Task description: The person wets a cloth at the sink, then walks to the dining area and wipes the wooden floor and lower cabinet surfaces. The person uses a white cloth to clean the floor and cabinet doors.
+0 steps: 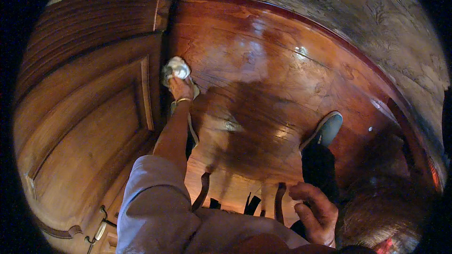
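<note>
My left hand (180, 88), wearing a bracelet, is closed on a crumpled white cloth (178, 66). The cloth is low beside the dark bottom edge of a panelled wooden furniture front (116, 113), over or near my left shoe. Whether it touches the wood cannot be told. In front of my body, at the lower right, my right hand (314, 211) is held with thumb and fingers curved apart and nothing between them. Below lies the glossy reddish-brown wood floor (219, 56).
My right shoe (328, 128) rests on the floor. Curved dark legs, perhaps of a chair (203, 190), show near my lap. A red-brown baseboard (339, 33) borders a leaf-patterned surface (381, 10). A metal handle (100, 231) is at lower left. Something brown and furry (385, 211) is at lower right.
</note>
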A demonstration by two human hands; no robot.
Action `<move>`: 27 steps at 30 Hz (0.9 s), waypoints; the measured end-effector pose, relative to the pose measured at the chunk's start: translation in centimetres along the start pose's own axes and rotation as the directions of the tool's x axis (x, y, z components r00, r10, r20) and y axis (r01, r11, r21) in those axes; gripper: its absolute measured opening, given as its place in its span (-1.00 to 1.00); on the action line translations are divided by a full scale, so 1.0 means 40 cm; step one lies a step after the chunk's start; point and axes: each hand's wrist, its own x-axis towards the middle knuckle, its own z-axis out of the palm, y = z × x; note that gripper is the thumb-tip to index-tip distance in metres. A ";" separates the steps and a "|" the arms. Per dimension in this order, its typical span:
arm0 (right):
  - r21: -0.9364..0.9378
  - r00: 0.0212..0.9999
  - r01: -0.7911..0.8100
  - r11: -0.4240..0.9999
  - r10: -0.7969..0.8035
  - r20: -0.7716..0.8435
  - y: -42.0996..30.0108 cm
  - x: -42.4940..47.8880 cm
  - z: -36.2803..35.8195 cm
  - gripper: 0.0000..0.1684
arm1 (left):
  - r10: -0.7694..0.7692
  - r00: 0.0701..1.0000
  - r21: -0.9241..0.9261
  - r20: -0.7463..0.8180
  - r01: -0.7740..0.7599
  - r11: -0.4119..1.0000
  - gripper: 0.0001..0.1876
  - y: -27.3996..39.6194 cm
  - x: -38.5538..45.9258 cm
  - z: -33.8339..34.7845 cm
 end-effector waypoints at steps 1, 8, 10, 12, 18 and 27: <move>0.023 1.000 -0.012 1.000 0.012 -0.004 -0.007 -0.011 0.002 -0.56 | -0.001 1.000 0.074 0.019 -0.001 0.997 -0.33 -0.076 -0.027 0.024; -0.082 0.999 0.001 0.997 -0.005 -0.038 -0.018 -0.006 0.011 -0.55 | 0.309 0.922 -0.210 -0.233 -0.358 0.910 -0.26 0.071 0.069 -0.052; -0.092 1.000 -0.009 0.996 0.008 -0.011 0.004 0.014 0.006 -0.55 | 0.380 0.899 -0.174 -0.217 -0.419 0.891 -0.33 0.181 0.160 -0.131; -0.118 0.999 -0.013 0.993 0.016 0.028 -0.002 0.020 0.009 -0.55 | 0.441 0.870 -0.208 -0.222 -0.484 0.850 -0.46 0.183 0.285 -0.167; -0.250 0.972 -0.187 0.950 0.215 0.090 -0.084 0.034 -0.018 -0.54 | 0.358 0.920 -0.072 -0.158 -0.373 0.925 -0.52 0.121 0.254 -0.053; -0.060 0.996 0.076 0.995 -0.079 -0.040 -0.036 -0.012 -0.023 -0.60 | 0.103 0.990 -0.385 -0.095 -0.132 0.913 -0.53 0.024 0.062 -0.030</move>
